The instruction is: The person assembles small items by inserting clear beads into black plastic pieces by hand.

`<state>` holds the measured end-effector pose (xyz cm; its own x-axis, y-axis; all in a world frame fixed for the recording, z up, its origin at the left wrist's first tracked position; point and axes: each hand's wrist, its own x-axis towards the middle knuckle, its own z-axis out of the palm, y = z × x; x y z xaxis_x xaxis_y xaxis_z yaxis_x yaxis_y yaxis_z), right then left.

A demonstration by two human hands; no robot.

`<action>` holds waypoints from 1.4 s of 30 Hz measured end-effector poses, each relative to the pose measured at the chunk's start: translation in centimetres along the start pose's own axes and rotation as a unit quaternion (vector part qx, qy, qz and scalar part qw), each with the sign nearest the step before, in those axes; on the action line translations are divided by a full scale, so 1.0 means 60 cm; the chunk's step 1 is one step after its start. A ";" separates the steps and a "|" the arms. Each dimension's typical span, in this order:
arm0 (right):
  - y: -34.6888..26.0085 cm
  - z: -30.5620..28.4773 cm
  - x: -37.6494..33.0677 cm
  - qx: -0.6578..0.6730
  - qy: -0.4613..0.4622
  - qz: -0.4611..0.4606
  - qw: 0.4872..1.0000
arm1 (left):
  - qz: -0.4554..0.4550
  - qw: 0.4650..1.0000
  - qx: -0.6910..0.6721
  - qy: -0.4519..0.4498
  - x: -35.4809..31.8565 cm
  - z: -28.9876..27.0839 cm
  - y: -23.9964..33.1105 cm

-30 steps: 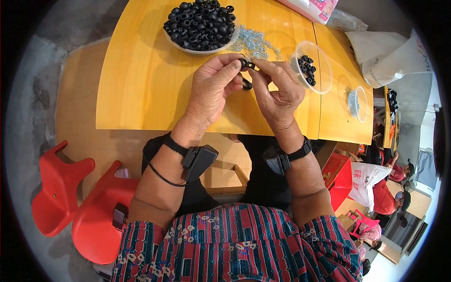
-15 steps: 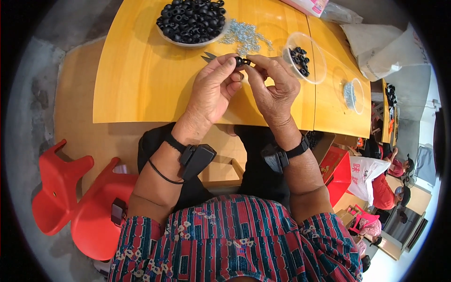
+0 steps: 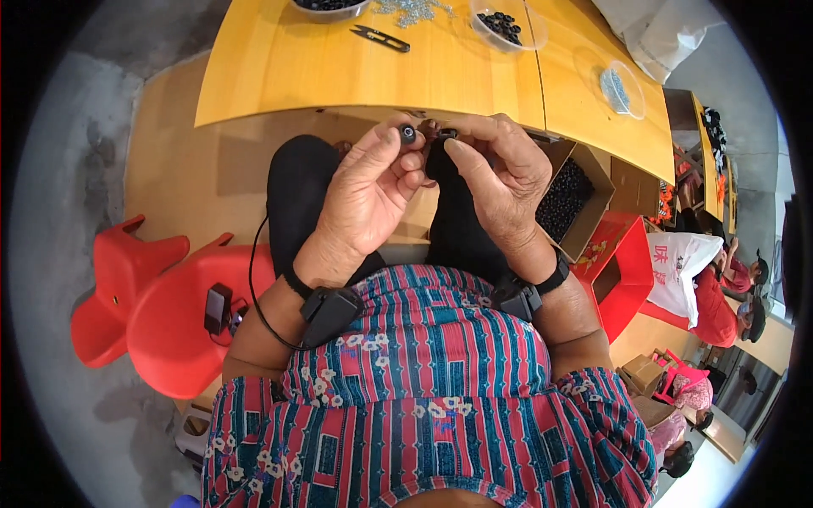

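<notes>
Just in front of the table's near edge, my left hand (image 3: 370, 182) is closed, pinching a small round black plastic piece (image 3: 407, 134) between thumb and forefinger. The round piece's end, with a pale ring in its hole, faces up. Close beside it, my right hand (image 3: 501, 173) pinches a smaller black ring-like piece (image 3: 446, 134), partly covered by the fingertips. A gap separates the two pieces. On the yellow table (image 3: 279, 76) beyond lie black thread snips (image 3: 380, 38). A clear bowl (image 3: 532, 34) with small black parts stands to their right.
A bowl of black pieces (image 3: 330, 7) and a pile of small clear bits (image 3: 411, 10) sit far back. A small tub (image 3: 622, 91) stands right. Below it are a carton of black parts (image 3: 566, 199) and a red box (image 3: 618, 271). Red chairs (image 3: 182, 326) stand left; people sit far right.
Both hands have come back from above the table to its near edge. The black pieces, together before, are now apart, one in each hand. The view has shifted, leaving the table higher up.
</notes>
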<state>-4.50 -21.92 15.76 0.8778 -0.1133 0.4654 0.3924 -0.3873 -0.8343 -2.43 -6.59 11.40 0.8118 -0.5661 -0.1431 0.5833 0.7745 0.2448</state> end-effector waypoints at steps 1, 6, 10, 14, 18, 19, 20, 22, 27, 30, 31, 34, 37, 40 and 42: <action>0.017 0.005 0.007 0.017 0.003 0.019 1.000 | 0.010 1.000 0.010 -0.012 0.020 -0.008 0.006; 0.066 0.026 0.030 0.064 -0.006 0.013 0.998 | 0.036 0.997 0.050 -0.038 0.066 -0.028 0.018; 0.070 0.041 0.034 0.107 -0.014 0.008 0.994 | 0.054 0.995 0.061 -0.064 0.064 -0.028 0.022; 0.070 0.039 0.036 0.082 -0.017 -0.003 0.997 | 0.081 0.993 0.076 -0.046 0.066 -0.031 0.024; 0.067 0.034 0.033 0.077 0.005 -0.005 0.997 | 0.097 0.990 0.089 -0.041 0.073 -0.021 0.020; 0.067 0.032 0.034 0.072 0.010 -0.005 0.997 | 0.094 0.991 0.089 -0.041 0.074 -0.019 0.018; 0.066 0.029 0.034 0.071 0.012 -0.003 0.997 | 0.093 0.990 0.096 -0.046 0.076 -0.018 0.017; 0.067 0.024 0.035 0.047 0.017 -0.032 0.998 | 0.089 0.989 0.103 -0.050 0.080 -0.016 0.013; 0.076 0.018 0.034 0.025 0.024 -0.051 0.998 | 0.098 0.990 0.095 -0.046 0.086 -0.013 0.003; 0.078 0.020 0.032 0.035 0.026 -0.039 0.998 | 0.101 0.990 0.092 -0.046 0.083 -0.012 0.004; 0.077 0.021 0.030 0.042 0.027 -0.026 0.998 | 0.102 0.990 0.091 -0.045 0.081 -0.013 0.004; 0.077 0.023 0.026 0.072 0.029 -0.004 0.997 | 0.110 0.989 0.087 -0.039 0.078 -0.014 0.004; 0.078 0.021 0.023 0.068 0.026 0.012 0.997 | 0.120 0.987 0.102 -0.028 0.079 -0.015 0.002; 0.079 0.018 0.020 0.055 0.020 0.013 0.998 | 0.131 0.984 0.119 -0.014 0.077 -0.012 -0.001; 0.077 0.021 0.020 0.059 0.027 0.006 0.998 | 0.124 0.983 0.132 -0.026 0.075 -0.013 0.000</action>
<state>-1.27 -22.70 12.07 0.8681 -0.1678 0.4672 0.4138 -0.2753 -0.8677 1.24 -8.94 10.03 0.9213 -0.3888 0.0001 0.3349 0.7938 0.5077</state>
